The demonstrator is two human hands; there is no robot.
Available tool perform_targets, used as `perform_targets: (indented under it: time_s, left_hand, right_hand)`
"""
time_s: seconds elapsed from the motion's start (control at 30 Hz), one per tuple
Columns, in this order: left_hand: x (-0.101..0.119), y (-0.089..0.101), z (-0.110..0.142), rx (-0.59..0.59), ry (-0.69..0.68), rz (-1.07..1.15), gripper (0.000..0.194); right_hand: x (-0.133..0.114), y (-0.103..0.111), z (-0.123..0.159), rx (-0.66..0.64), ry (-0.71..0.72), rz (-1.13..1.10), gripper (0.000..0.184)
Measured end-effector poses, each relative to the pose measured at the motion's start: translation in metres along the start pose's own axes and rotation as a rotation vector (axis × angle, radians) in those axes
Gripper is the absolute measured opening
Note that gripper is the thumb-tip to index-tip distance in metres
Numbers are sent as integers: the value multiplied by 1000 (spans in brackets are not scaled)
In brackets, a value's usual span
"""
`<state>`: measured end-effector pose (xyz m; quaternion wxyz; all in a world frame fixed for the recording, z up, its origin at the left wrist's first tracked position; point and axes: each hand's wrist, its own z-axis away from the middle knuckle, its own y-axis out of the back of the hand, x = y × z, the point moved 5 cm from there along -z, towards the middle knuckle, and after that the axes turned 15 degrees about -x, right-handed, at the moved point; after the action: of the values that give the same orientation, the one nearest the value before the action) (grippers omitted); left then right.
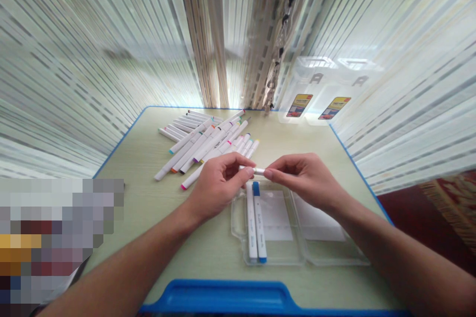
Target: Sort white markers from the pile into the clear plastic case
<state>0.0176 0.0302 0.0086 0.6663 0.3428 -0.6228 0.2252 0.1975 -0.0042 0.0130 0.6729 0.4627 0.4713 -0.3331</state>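
Left hand (217,185) and right hand (305,178) pinch white cylindrical marker (258,171); open clear plastic case (275,257) sits at 6 o'clock, loose white markers (208,146) at 11 o'clock.

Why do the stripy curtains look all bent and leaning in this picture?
In the head view, the striped curtains lean inward and look stretched, as a wide lens does, with bright daylight glowing through them; a blocky pixelated patch covers the lower left corner.
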Motion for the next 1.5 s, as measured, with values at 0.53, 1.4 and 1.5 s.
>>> perform_targets:
  time_s: [0.53,1.4,1.5]
  left_hand:
    - [-8,10,-4,126,-26,358,14]
    - [-13,17,-4,243,0,562,13]
    - [-12,17,-4,232,-4,572,15]
  right_hand:
    - [8,1,-2,-28,12,-493,22]
    - [3,4,-1,-15,69,-789,23]
    - [4,4,-1,9,66,-800,22]
